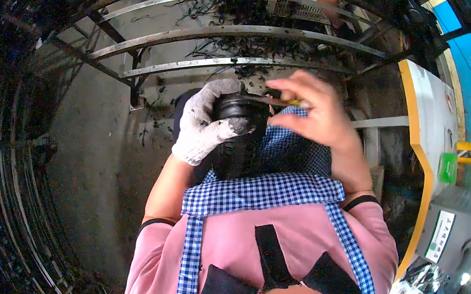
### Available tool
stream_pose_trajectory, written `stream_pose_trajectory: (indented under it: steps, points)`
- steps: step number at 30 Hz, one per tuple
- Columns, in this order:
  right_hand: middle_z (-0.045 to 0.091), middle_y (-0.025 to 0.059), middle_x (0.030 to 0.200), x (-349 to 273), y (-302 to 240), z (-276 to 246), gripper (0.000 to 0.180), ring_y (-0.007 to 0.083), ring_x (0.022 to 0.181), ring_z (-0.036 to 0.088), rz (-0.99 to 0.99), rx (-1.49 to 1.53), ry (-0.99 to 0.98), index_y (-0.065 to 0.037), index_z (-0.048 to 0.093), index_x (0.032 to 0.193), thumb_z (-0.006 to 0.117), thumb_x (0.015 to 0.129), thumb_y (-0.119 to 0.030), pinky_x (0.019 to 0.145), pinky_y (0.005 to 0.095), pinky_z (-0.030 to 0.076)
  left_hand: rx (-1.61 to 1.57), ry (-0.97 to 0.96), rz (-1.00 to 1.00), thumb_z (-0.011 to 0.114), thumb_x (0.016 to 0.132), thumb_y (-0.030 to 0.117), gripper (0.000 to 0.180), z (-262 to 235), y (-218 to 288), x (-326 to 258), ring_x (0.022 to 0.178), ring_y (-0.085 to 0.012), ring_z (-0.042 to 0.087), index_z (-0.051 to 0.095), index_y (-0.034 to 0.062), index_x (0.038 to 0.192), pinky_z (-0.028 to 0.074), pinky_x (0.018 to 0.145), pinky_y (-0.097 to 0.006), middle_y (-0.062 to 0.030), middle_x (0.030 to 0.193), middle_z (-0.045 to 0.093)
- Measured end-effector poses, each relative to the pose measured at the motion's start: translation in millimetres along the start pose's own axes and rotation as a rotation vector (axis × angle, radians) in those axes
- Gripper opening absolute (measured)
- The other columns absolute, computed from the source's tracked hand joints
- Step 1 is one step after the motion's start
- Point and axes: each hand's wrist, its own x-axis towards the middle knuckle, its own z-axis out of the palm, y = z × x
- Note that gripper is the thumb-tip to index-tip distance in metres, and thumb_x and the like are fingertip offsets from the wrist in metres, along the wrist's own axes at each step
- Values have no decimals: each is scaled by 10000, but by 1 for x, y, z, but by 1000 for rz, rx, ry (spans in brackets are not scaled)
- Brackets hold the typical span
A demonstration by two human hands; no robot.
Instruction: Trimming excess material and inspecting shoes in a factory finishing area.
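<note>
White-gloved left hand [203,120] clasping black rubber-like cylinder [234,110] at nine o'clock from bare right hand [318,108]; slim yellow-ended metal tool [275,102] bridging, axis running ten-to-four; right fingers blurring, cannot tell pinch.

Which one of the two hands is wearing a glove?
The left hand: it wears a whitish glove and grips the round black part, while the right hand is bare.

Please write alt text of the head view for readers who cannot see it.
A gloved left hand grips a round black part, and a bare right hand, blurred, holds a thin tool beside it. Below are a checked apron and a pink shirt; beyond, metal rails and black scraps.
</note>
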Motion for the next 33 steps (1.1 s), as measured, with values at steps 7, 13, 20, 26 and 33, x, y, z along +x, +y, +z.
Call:
stream_pose_trajectory:
  steps: [7,13,20,26,33]
  points:
    - [606,84,1022,-9,30,51,532,218,908,603,214,410,146,-30,514,1147,751,673,-77,820,314,473,-115,-47,84,580,753,87,495,-5,2,7,1003,-146,460,424,59,1222,401,891,-278,-44,1048,474]
    - [585,53,1072,-33,90,33,419,149,807,601,259,931,743,-59,464,1195,610,803,-38,663,259,501,112,155,91,518,799,61,478,-43,-9,-20,1176,-198,422,418,53,1266,329,993,-333,-71,1259,453]
    - [594,-32,846,-36,105,30,225,16,496,411,442,1113,996,-129,536,1039,624,833,-153,370,142,275,625,-133,329,792,558,233,835,-45,-9,-55,1280,-400,291,413,59,1281,259,1043,-425,-239,1367,305]
    - [599,-34,844,-17,64,28,315,4,493,414,669,986,838,-103,523,1108,633,821,-169,365,152,271,717,29,414,809,521,127,888,-41,-30,-47,1169,-357,459,373,26,1288,387,968,-400,-209,1277,441]
    - [357,-102,641,-3,55,17,355,-11,455,243,507,682,526,-112,544,1175,607,852,-244,391,187,149,257,54,-83,627,747,56,595,-76,-88,-69,1104,-241,511,387,32,1291,439,915,-354,-110,1215,516]
